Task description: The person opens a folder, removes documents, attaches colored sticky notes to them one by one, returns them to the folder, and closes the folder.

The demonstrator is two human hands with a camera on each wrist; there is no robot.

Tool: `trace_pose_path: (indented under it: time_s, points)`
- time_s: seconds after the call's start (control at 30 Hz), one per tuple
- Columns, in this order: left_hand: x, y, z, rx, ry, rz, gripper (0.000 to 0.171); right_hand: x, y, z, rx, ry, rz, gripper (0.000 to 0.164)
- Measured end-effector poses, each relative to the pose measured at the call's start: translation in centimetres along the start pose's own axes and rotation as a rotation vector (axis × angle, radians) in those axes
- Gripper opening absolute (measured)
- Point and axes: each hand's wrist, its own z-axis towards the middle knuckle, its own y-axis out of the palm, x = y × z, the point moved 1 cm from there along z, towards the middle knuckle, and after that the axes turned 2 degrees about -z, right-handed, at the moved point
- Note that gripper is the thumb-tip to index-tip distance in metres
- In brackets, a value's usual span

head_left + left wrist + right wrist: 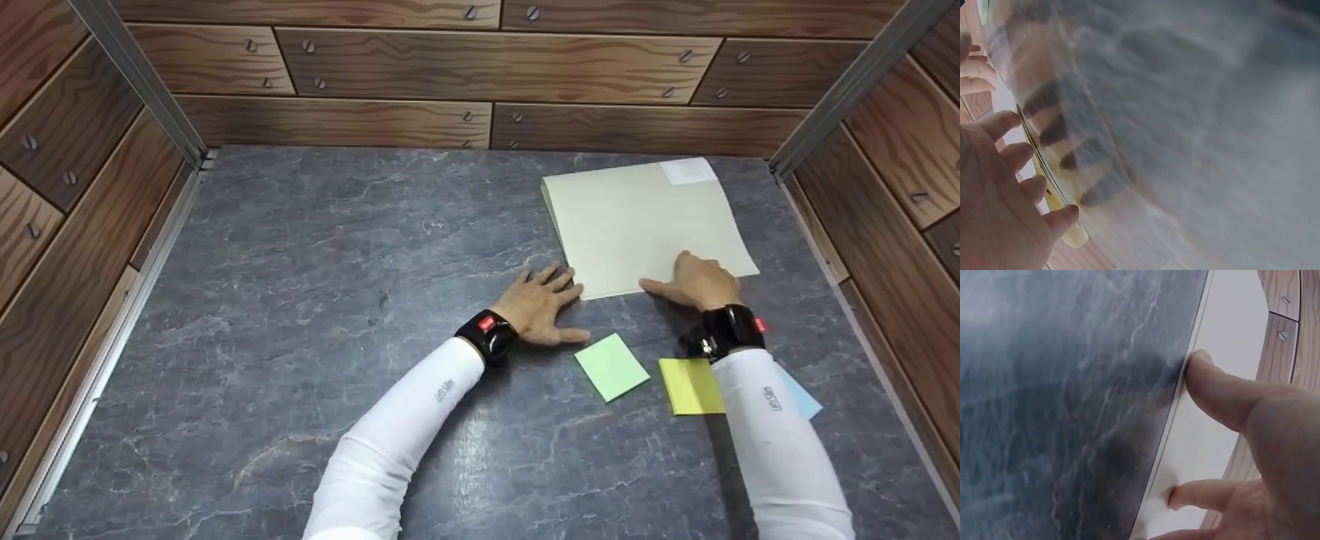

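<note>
A cream paper folder (637,225) lies folded at the back right of the table, its spine facing left and a white label on its far right corner. My left hand (534,307) is spread flat by the near left corner, fingertips right at the spine. In the left wrist view its fingers (1061,219) point at the folder's edge (1075,235). Across the near side, my right hand (703,282) rests on the cover. The right wrist view shows that thumb (1202,377) on the folder's near edge, with the other fingers extended over the cover (1230,337).
Nearer than the folder lie a green sticky note (611,367), a yellow sticky note (690,386) and a blue sticky note (802,394), the last two partly under the right sleeve (784,450). Wood-patterned walls (495,67) enclose the dark marbled table (315,262) on three sides.
</note>
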Motion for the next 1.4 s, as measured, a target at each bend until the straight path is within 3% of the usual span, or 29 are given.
trace_pose_path:
  time_s: [0.37,0.77,1.07,1.23,1.4]
  points:
    - [-1.1,-0.2,-2.1,0.049,0.028,-0.004,0.092,-2.4,0.4,0.1,-0.031,-0.046,-0.058,0.093]
    - [-4.2,-1.0,-4.9,0.066,0.011,-0.04,0.099,-5.4,1.2,-0.5,0.006,-0.12,-0.104,0.085]
    - [-7.1,-1.3,-7.1,0.11,-0.041,-0.042,0.101,-7.5,1.6,-0.9,0.009,-0.186,-0.12,0.073]
    - [-8.7,-1.7,-7.1,0.135,-0.08,-0.057,0.101,-9.2,1.9,-1.0,0.011,-0.214,-0.137,0.089]
    - [-10.4,-2.2,-7.2,0.114,-0.168,-0.055,0.1,-10.7,2.4,-1.2,0.028,-0.257,-0.153,0.097]
